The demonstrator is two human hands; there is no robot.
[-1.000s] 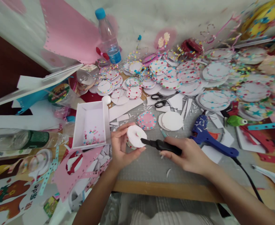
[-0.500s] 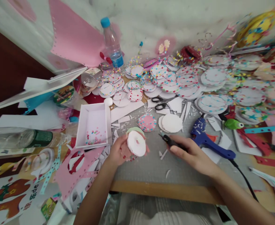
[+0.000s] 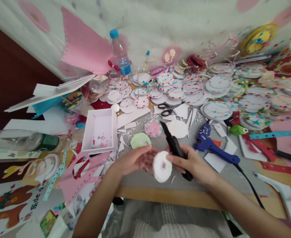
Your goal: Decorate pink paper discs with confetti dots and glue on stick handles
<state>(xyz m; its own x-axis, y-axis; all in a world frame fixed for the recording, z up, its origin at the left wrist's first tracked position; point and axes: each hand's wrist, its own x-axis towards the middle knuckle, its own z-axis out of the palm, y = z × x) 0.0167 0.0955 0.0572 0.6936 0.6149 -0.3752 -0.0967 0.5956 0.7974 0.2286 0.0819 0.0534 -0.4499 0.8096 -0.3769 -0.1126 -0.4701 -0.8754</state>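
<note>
A black box cutter (image 3: pixel 175 147) is in my right hand (image 3: pixel 191 163), its tip pointing away over the mat. My right thumb also presses on the edge of a white round disc (image 3: pixel 161 172) with a small pinkish patch in its middle. My left hand (image 3: pixel 137 161) is beside that disc, palm turned toward it, fingers apart; the fingertips are partly blurred. Just beyond lie a pale green disc (image 3: pixel 139 140), a pink disc with a dotted rim (image 3: pixel 153 128) and white blank discs (image 3: pixel 178 129), all on the grey cutting mat (image 3: pixel 140 180).
A blue glue gun (image 3: pixel 216 148) with a black cord lies to the right. At left stands a white box (image 3: pixel 86 132) with confetti inside. Black-handled scissors (image 3: pixel 166 112) and paper scraps lie beyond. Stacks of decorated discs (image 3: pixel 193 87) and a water bottle (image 3: pixel 120 54) line the back.
The white disc has moved right and nearer to me, from my left hand to my right thumb. My left fingers have opened. The green disc now lies uncovered on the mat.
</note>
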